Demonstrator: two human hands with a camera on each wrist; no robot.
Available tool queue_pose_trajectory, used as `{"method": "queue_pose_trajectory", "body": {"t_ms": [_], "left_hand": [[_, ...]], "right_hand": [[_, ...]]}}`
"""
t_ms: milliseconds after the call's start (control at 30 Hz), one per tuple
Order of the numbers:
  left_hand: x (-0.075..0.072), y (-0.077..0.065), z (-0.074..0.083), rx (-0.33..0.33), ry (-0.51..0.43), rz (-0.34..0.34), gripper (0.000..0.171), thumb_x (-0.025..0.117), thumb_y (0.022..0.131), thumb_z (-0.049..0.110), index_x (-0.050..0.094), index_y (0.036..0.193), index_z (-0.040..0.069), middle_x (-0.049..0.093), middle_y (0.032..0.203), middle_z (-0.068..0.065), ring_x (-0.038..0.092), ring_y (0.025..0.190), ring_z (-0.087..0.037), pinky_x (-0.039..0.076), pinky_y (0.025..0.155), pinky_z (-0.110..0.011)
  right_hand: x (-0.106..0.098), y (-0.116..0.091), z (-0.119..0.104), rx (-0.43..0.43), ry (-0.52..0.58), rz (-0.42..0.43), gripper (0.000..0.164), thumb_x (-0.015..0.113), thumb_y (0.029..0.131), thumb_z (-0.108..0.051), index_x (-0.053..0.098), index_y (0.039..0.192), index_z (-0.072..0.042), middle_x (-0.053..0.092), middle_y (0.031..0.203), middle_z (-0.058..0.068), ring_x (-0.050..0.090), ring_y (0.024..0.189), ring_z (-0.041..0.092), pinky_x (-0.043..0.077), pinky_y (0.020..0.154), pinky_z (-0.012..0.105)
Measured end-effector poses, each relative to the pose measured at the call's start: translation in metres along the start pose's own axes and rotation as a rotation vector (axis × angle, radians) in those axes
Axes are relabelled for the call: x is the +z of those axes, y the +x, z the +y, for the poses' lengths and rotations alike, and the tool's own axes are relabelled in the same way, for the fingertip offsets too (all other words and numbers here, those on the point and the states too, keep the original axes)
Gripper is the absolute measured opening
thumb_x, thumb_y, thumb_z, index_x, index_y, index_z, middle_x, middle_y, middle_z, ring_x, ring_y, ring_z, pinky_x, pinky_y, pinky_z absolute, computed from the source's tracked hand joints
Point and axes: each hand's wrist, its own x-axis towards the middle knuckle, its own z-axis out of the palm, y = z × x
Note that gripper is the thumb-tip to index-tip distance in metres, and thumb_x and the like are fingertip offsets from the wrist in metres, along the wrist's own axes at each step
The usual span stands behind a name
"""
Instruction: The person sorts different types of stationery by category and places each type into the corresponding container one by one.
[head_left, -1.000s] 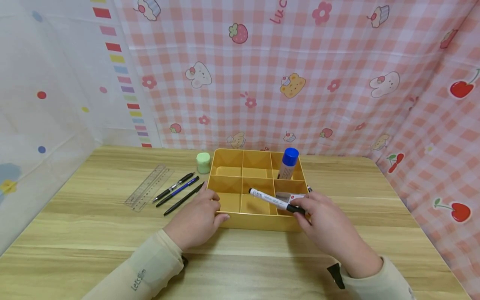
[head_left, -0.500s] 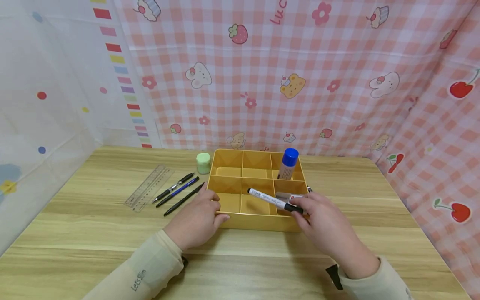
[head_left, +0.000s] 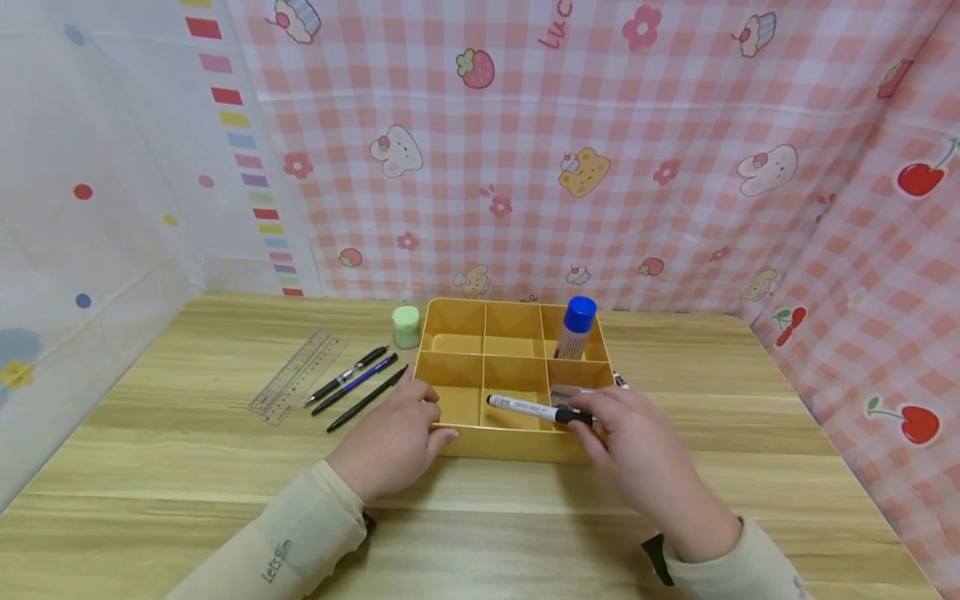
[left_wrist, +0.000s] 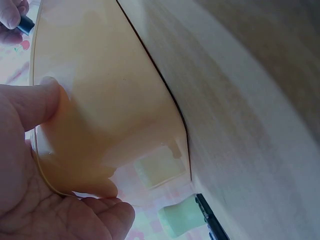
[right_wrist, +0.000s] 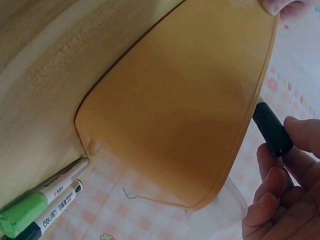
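My left hand (head_left: 390,442) grips the front left corner of a yellow compartment box (head_left: 517,444), thumb against the front wall and fingers along the left side. In my right hand (head_left: 645,458) a white marker (head_left: 525,407) is pinched by its black-capped end. The marker lies nearly level over the front middle compartment, its free end pointing left. A glue stick (head_left: 576,329) with a blue cap leans upright in the back right compartment. Partly hidden by my right hand, a clear plastic item (head_left: 567,393) sits in the front right compartment.
Left of the box lie a clear ruler (head_left: 295,377) and several pens (head_left: 356,383). A pale green block-like item (head_left: 407,327) stands by the back left corner. Beside the box's right side, a green-capped marker (right_wrist: 27,215) and a white marker (right_wrist: 57,212) lie on the table.
My right hand has moved slightly left and down with the marker, which now lies lower and more level over the front middle compartment. My left hand and the box stay put.
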Motion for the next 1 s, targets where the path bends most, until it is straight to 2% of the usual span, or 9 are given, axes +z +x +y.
{"method": "queue_pose_trajectory", "body": {"t_ms": [133,267,467,733,1000], "left_hand": [[0.000,0.000,0.000,0.007,0.002,0.004,0.035,0.057,0.092,0.042,0.066,0.081,0.009,0.054,0.104,-0.003,0.044,0.112,-0.017,0.013,0.114,-0.036],[0.000,0.000,0.000,0.008,-0.004,0.006,0.034,0.057,0.092,0.041,0.065,0.078,0.010,0.054,0.104,-0.003,0.043,0.113,-0.017,0.014,0.114,-0.037],[-0.001,0.000,0.001,0.007,-0.012,0.009,0.033,0.059,0.091,0.040,0.065,0.080,0.009,0.055,0.104,-0.004,0.043,0.114,-0.018,0.015,0.113,-0.038],[-0.002,0.000,0.001,-0.017,-0.014,-0.012,0.036,0.057,0.092,0.041,0.067,0.085,0.008,0.054,0.105,-0.003,0.041,0.117,-0.018,0.014,0.113,-0.036],[-0.001,0.000,0.001,-0.019,-0.010,-0.018,0.037,0.057,0.092,0.042,0.068,0.088,0.007,0.054,0.106,-0.003,0.041,0.116,-0.018,0.014,0.113,-0.036]], "right_hand": [[0.003,0.000,-0.002,-0.008,-0.005,0.004,0.016,0.073,0.083,-0.021,0.070,0.098,-0.016,0.064,0.093,-0.004,0.051,0.081,0.012,0.049,0.064,0.033],[0.006,0.000,-0.003,-0.017,0.007,0.005,0.017,0.073,0.082,-0.021,0.070,0.098,-0.016,0.064,0.098,-0.002,0.052,0.088,0.015,0.051,0.072,0.038],[0.010,0.000,-0.005,-0.035,0.000,-0.011,0.026,0.074,0.081,-0.023,0.070,0.104,-0.014,0.065,0.109,0.001,0.052,0.095,0.019,0.050,0.079,0.043],[0.014,0.001,-0.005,-0.078,-0.029,-0.030,0.019,0.074,0.081,-0.023,0.070,0.099,-0.017,0.065,0.093,-0.004,0.051,0.082,0.013,0.048,0.070,0.036],[0.014,0.002,-0.006,-0.101,-0.038,-0.051,0.020,0.073,0.082,-0.020,0.070,0.102,-0.017,0.066,0.092,-0.005,0.053,0.082,0.012,0.050,0.070,0.036]]}}
